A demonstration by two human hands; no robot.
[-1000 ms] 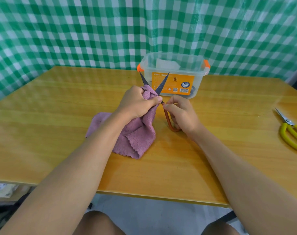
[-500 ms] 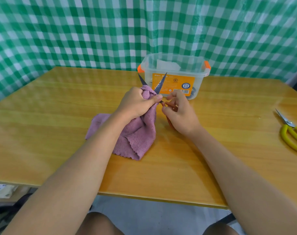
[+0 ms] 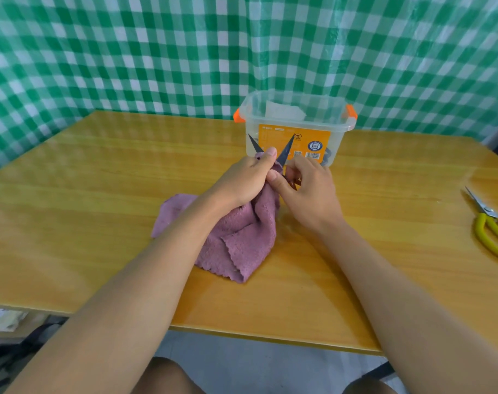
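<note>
On the wooden table [image 3: 100,194], the left hand [image 3: 242,183] grips a purple cloth [image 3: 242,237] around the dark scissors [image 3: 286,150], whose two blades stand open and point up. The right hand [image 3: 310,191] holds the scissors' handles. Just behind stands a clear plastic box [image 3: 296,129]. Yellow-handled scissors [image 3: 492,226] lie far to the right.

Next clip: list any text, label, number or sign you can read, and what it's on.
"CCC", as far as it can be made out, in an oval mark on the orange label of the clear plastic box.
White print along the label's top, the round blue seal and the barcode: too small to read.
</note>
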